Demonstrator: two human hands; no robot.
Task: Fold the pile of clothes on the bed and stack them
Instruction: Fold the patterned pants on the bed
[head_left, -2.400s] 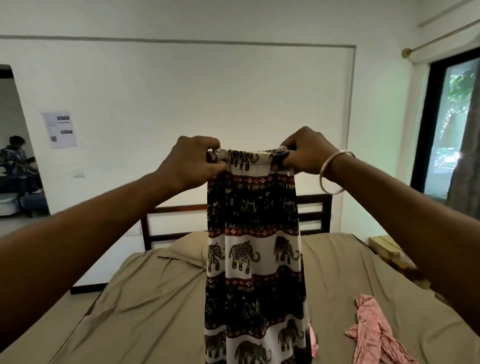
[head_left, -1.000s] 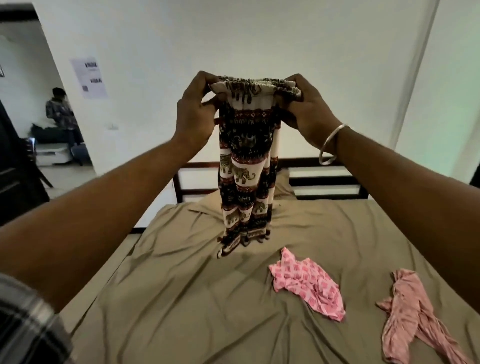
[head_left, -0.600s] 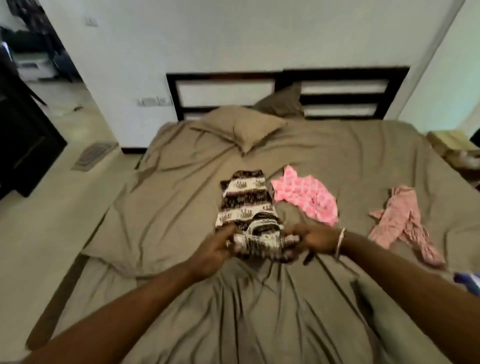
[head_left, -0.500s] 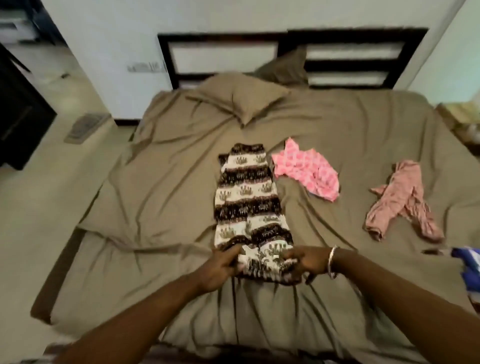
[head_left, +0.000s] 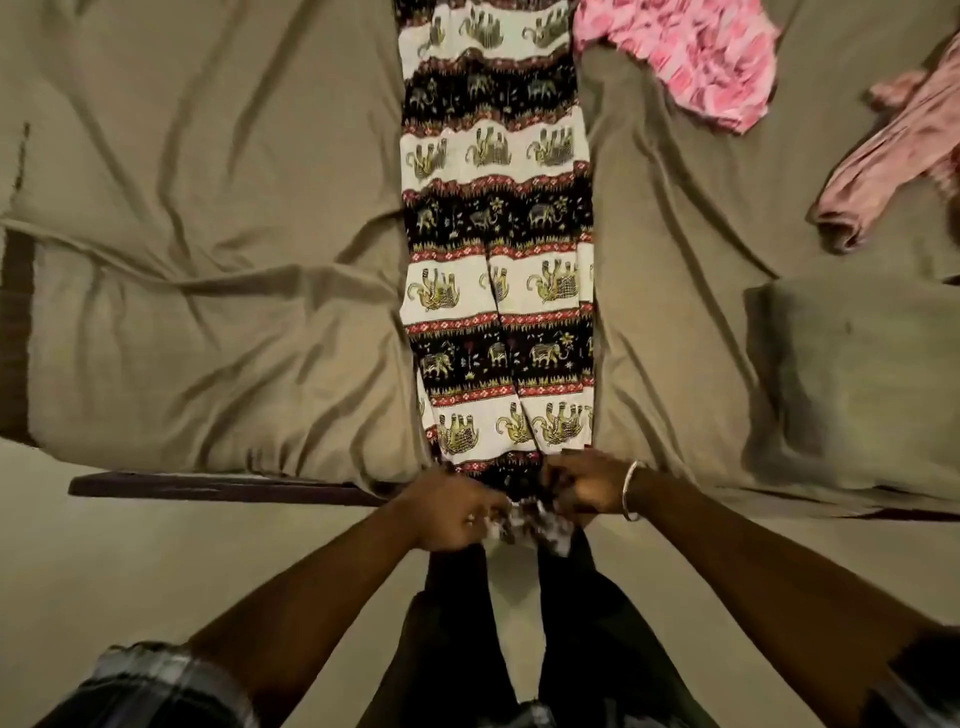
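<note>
Elephant-print trousers (head_left: 498, 260): were laid flat and lengthwise down the middle of the bed (head_left: 208, 260), fully stretched out, where half a second earlier only part of their length had been spread and, a second earlier, they had been held up in the air.
Waistband end: was bunched at the near edge of the bed, just over the dark bed frame (head_left: 208, 488).
Left hand (head_left: 457, 512): its grip was clamped on the gathered waistband, fingers curled into the cloth, as in the earlier frames.
Right hand (head_left: 587, 486): its grip was likewise clamped on the waistband, close beside the left; a metal bangle (head_left: 629, 491) was worn at the wrist.
Pink patterned garment (head_left: 691, 57): was left crumpled just right of the trousers' far part, unmoved on the bed since the earlier frame.
Dusty pink garment (head_left: 893, 156): was left loose further right, well apart from the trousers, also unmoved.
View: had been tilted steeply down since the earlier frame, so that the headboard and pillows were lost from sight and the person's dark-clad legs (head_left: 519, 623) and the floor (head_left: 130, 561) were taken in.
</note>
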